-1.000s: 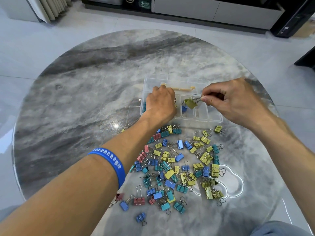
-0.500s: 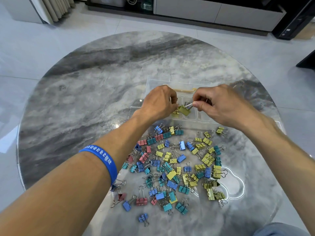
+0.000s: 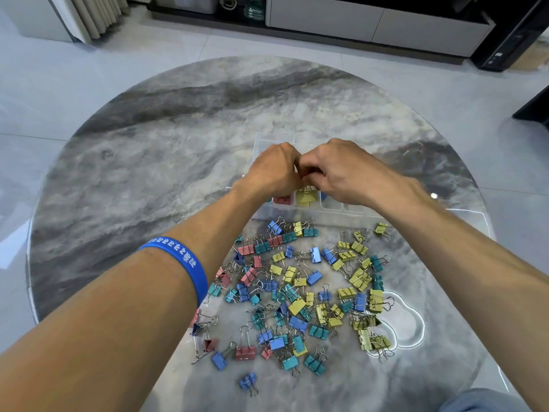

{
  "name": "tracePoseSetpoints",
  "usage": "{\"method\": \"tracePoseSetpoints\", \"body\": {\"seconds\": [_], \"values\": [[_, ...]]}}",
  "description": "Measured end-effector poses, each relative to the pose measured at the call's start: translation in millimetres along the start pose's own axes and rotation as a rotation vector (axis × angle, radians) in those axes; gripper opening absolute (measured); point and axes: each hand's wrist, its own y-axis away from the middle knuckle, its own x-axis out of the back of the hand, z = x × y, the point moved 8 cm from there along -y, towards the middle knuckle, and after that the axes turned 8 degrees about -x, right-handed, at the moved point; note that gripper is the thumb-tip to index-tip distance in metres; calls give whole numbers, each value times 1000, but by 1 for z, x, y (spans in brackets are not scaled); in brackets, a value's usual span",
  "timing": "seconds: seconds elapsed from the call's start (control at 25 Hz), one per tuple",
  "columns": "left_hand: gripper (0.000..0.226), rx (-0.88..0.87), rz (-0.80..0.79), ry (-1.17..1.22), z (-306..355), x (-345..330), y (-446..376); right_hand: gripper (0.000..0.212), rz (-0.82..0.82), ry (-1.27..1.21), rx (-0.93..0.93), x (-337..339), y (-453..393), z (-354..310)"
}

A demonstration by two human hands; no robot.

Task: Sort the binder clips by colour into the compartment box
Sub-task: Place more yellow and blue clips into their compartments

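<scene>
Both hands meet knuckle to knuckle over the compartment box (image 3: 323, 214). The left hand (image 3: 274, 171) and right hand (image 3: 341, 171) have fingers curled inward at the shared grip; what they pinch is hidden, so I cannot tell. Directly beneath, yellow clips (image 3: 306, 199) lie in one compartment, a red clip (image 3: 282, 200) at their 9 o'clock. At 6 o'clock of the box, the loose clip pile (image 3: 303, 292) spreads across the worktop (image 3: 148, 162).

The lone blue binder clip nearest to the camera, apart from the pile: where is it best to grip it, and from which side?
A judgement: pinch the blue binder clip across its blue body from above. It lies alone on the table, so fingers have room on both sides. Its wire handles point toward the camera and also look easy to pinch.
</scene>
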Motion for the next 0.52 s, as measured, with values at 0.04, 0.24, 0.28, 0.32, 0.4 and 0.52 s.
{"method": "tracePoseSetpoints", "body": {"seconds": [0.04, 0.24, 0.28, 0.32, 0.4, 0.52], "values": [[41, -6, -12, 12, 1, 1, 0, 13, 1, -52, -21, 0, 0, 2], [8, 5, -36, 94, -2, 2, 2, 8, 27, -73, -101, -27, 14, 13], [8, 6, -36, 95, -2, 1, 1, 9, 33, -58, -119, -33, 16, 15], [8, 0, -42, 87, 0, 0, 1, 11, 47, -54, -137, -36, 16, 17], [10, -8, -53, 60, 1, 0, 3, 16, 58, -27, -180, -37, 11, 19], [14, -31, -69, -4, 2, -3, 2, 16, 49, 66, -244, -42, 1, 19]]}}
